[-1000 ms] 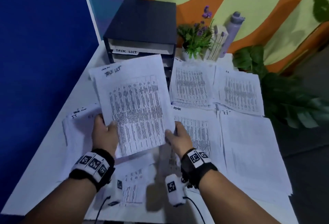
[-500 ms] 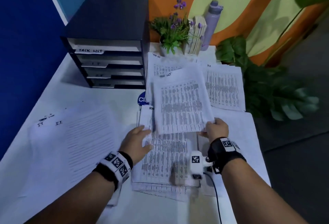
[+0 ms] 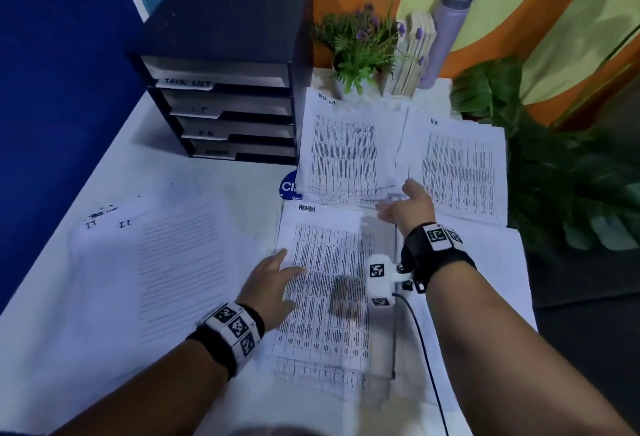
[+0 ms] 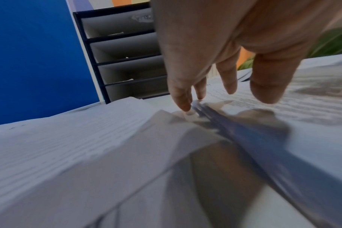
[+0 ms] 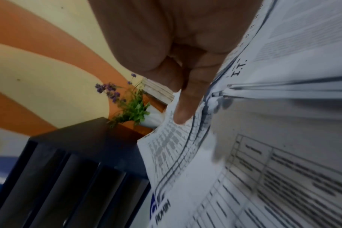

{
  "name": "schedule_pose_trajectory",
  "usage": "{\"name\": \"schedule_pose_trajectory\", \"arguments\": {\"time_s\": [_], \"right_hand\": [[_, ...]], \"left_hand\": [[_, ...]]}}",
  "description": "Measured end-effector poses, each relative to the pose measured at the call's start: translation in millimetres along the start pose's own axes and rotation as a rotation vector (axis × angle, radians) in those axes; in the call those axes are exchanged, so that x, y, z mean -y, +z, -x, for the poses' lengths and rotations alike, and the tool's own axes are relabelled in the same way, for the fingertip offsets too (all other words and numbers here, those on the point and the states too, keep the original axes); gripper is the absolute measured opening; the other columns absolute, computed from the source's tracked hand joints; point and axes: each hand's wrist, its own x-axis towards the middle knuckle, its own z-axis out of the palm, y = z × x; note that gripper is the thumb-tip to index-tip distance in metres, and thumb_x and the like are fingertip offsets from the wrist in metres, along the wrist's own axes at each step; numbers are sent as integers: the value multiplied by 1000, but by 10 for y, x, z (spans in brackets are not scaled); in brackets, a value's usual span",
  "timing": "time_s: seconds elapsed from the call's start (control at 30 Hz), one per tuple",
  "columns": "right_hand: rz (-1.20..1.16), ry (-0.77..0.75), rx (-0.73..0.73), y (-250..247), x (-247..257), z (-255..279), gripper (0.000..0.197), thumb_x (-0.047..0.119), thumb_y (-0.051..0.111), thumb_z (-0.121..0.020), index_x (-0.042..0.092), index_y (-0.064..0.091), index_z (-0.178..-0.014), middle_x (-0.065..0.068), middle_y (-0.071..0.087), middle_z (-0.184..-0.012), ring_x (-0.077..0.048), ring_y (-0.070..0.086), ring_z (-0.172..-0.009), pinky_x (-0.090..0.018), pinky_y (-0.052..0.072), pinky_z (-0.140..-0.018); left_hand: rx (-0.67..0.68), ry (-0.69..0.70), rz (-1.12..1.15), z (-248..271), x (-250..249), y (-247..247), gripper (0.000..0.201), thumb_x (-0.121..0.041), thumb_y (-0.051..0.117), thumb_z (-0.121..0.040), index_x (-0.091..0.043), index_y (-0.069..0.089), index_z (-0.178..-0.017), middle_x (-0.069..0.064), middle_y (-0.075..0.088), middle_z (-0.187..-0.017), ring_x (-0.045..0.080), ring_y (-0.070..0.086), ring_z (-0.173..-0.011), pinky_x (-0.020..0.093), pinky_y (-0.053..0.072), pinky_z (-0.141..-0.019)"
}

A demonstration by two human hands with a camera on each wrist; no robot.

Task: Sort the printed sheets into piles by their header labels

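Fingers of your left hand [image 3: 273, 283] lie flat, apart, on the ADMIN pile [image 3: 332, 283] at 6 o'clock; right hand [image 3: 408, 207] relaxed, empty, beside the TASK LIST pile [image 3: 349, 148] at 12. Pin ADMIN, square its edges, pick the next sheet.

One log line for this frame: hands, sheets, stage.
left hand: open, on ADMIN pile | right hand: open, empty, beside TASK LIST pile | stage: between sheets
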Motion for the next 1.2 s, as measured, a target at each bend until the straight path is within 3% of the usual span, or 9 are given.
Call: {"name": "schedule_pose_trajectory", "arguments": {"time_s": [0.1, 0.23, 0.4, 0.57, 0.7, 0.87, 1.0, 1.1, 1.2], "right_hand": [[151, -32, 36, 119, -60, 157, 51, -12, 38, -92, 9, 46, -138, 6, 58, -89, -28, 68, -81, -45, 56, -86], [236, -80, 107, 366, -283, 305, 19, -1, 52, -94, 13, 62, -103, -7, 65, -105, -18, 66, -66, -37, 60, -68], [474, -127, 313, 989, -637, 629, 32, 3, 53, -90, 30, 66, -78, -9, 72, -92, -32, 68, -83, -49, 57, -80], [723, -193, 445, 1574, -761, 1067, 19, 10, 55, -91, 11, 70, -103, -10, 67, -106, -25, 62, -103, -34, 47, -96], [903, -257, 467, 1906, -871, 1205, 20, 14, 57, -86, 6, 59, -104, -12, 58, -102, -30, 58, -99, -24, 41, -77], [893, -174, 396, 2151, -957, 1213, 28, 21, 66, -81, 11, 51, -103, -13, 53, -110, -29, 53, -96, -27, 39, -74], [814, -59, 345, 2170, -1003, 1169, 67, 18, 64, -86, 10, 31, -144, -12, 48, -136, -29, 46, -126, -30, 38, -101], [733, -74, 218, 2141, -1088, 1152, 54, 12, 63, -84, 17, 44, -134, -8, 62, -110, -28, 59, -106, -29, 47, -89], [722, -100, 155, 2093, -1123, 1146, 23, 12, 65, -83, 13, 52, -102, -4, 55, -81, -25, 56, -83, -27, 44, -74]], "left_hand": [[-122, 27, 91, 52, 82, -82, 53, -16, 63, -92, -22, 47, -142, 4, 29, -157, 20, 23, -144, 32, 18, -119], [-326, -43, 145, 125, 417, -286, 46, -7, 60, -90, -13, 54, -136, 8, 48, -142, 25, 44, -130, 32, 31, -112], [-440, -438, 158, 337, 1210, -602, 55, -15, 57, -94, -9, 40, -146, 16, 36, -150, 33, 38, -135, 41, 31, -113], [-245, -871, 65, 668, 1911, -798, 97, -49, 68, -82, -12, 15, -154, 17, 12, -160, 33, 17, -146, 41, 21, -118], [-166, -860, 15, 807, 2094, -754, 125, -65, 77, -64, -13, 7, -154, 16, 17, -158, 31, 15, -146, 46, 21, -117], [-265, -665, 235, 923, 2084, -689, 128, -39, 89, -62, -24, 3, -155, 9, 16, -154, 30, 22, -141, 45, 26, -115], [-414, -561, 678, 998, 2030, -641, 87, -13, 78, -80, -18, 28, -150, 4, 49, -127, 23, 56, -108, 32, 48, -91], [-463, -511, 601, 997, 1974, -652, 11, -11, 64, -88, -8, 62, -99, 9, 63, -94, 33, 63, -91, 31, 50, -76], [-450, -522, 650, 981, 1914, -719, 7, -16, 57, -93, -13, 57, -99, 9, 65, -95, 28, 61, -88, 32, 49, -77]]}}
